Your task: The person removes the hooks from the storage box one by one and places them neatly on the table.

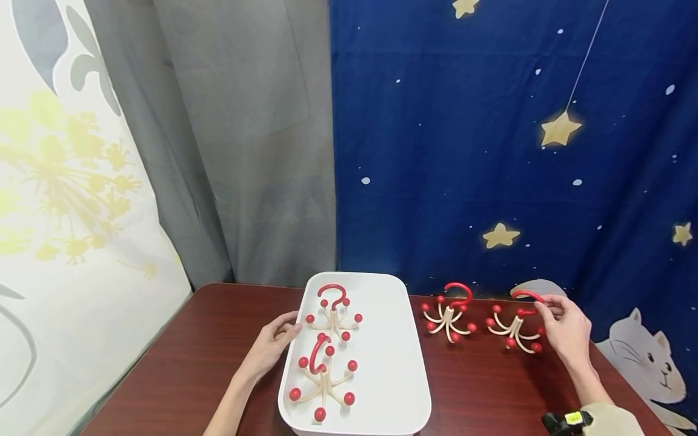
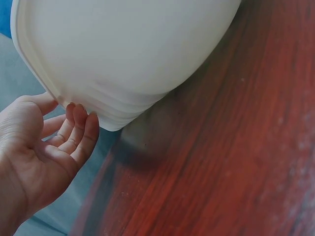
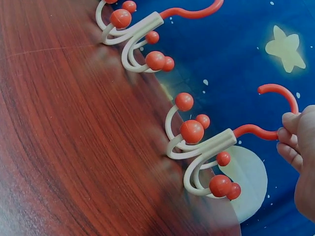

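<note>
My left hand [image 1: 267,348] holds the left side of a white plastic bin [image 1: 387,351], thumb at the rim and fingers curled under it in the left wrist view. My right hand [image 1: 568,330] pinches the red hook of a multi-arm hanger [image 3: 216,142], whose cream arms end in red balls. That hanger stands upright at the back right of the table, its hook pointing up. Just left of it is a matching hanger [image 1: 448,316]. Inside the bin, along its left side, two more such hangers sit one behind the other: a rear hanger [image 1: 334,318] and a front hanger [image 1: 325,381].
The dark red wooden table [image 1: 180,363] has a rounded far left corner. Behind it hang a grey curtain [image 1: 272,181] and a blue star-patterned curtain [image 1: 436,151]. The right half of the bin floor shows bare white. A black strap device [image 1: 567,422] is on the right wrist.
</note>
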Available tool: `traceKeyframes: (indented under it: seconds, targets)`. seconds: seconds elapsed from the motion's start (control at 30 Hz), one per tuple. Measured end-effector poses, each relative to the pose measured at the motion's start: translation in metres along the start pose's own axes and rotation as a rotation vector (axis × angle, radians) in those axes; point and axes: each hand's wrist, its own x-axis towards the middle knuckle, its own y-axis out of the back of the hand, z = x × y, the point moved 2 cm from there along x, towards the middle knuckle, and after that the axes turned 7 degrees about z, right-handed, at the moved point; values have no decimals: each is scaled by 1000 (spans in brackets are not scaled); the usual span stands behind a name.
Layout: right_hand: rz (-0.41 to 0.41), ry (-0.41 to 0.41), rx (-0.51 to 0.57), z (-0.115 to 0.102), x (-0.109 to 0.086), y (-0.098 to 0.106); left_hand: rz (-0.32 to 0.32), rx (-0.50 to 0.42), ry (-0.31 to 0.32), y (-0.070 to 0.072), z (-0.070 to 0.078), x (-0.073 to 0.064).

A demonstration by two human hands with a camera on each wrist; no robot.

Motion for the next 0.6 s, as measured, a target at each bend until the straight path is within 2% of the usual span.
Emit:
traceKeyframes:
  seconds: [0.17,0.3,0.6]
  targets:
    - [-27,0,17,-1,0,2,8,-4,2,0,0,0]
    - [-48,35,36,-2,2,5,12,-5,3,0,0,0]
    - [10,37,97,-19,4,13,13,5,9,-1,0,-1]
